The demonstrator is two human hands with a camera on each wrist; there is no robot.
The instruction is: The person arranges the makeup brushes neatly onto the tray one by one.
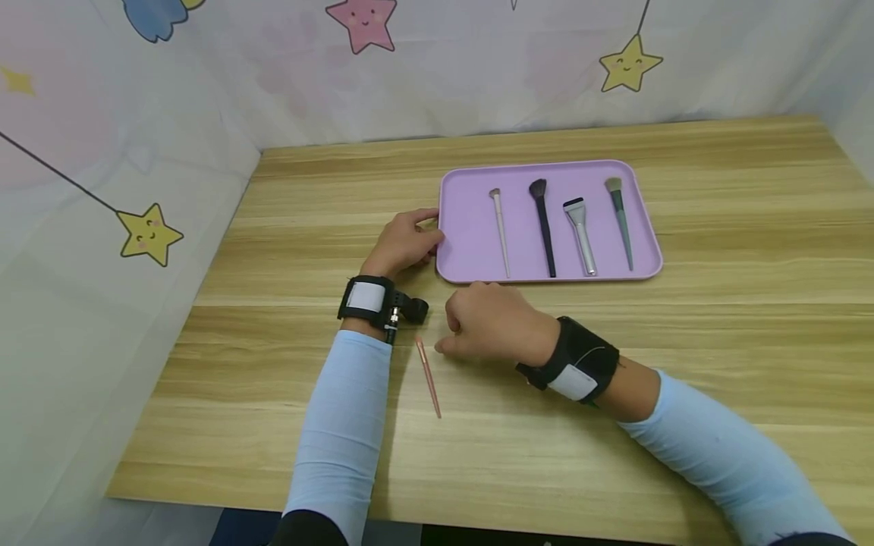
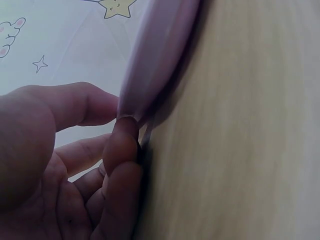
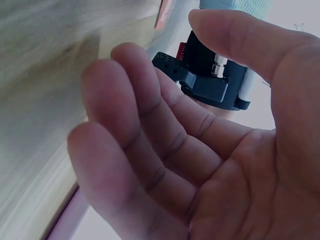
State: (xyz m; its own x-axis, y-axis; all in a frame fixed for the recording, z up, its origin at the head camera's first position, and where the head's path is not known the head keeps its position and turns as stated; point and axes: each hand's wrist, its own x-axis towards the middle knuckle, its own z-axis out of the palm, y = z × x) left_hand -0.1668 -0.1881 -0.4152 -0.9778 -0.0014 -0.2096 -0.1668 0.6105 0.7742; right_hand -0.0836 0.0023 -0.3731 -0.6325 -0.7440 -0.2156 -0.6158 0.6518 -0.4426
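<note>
My left hand [image 1: 405, 241] pinches the left rim of a purple tray [image 1: 471, 224]; in the left wrist view, thumb and fingertips meet its edge [image 2: 150, 65]. On the tray lie a thin white makeup brush [image 1: 501, 231], a black brush [image 1: 544, 227], a wide flat brush with a silvery handle [image 1: 583, 239] and a green-handled brush [image 1: 622, 226]. A slim pink makeup brush [image 1: 429, 379] rests on the table, between my forearms. My right hand [image 1: 498, 322] hovers just right of its upper end, holding nothing, its fingers loosely bent with the thumb apart in the right wrist view.
The wooden table [image 1: 737, 288] extends to both sides of the tray. A pale curtain [image 1: 478, 83] with printed stars hangs behind it and along the left. Each wrist wears a black strap, and a small camera [image 1: 413, 309] juts from the left one near the pink brush.
</note>
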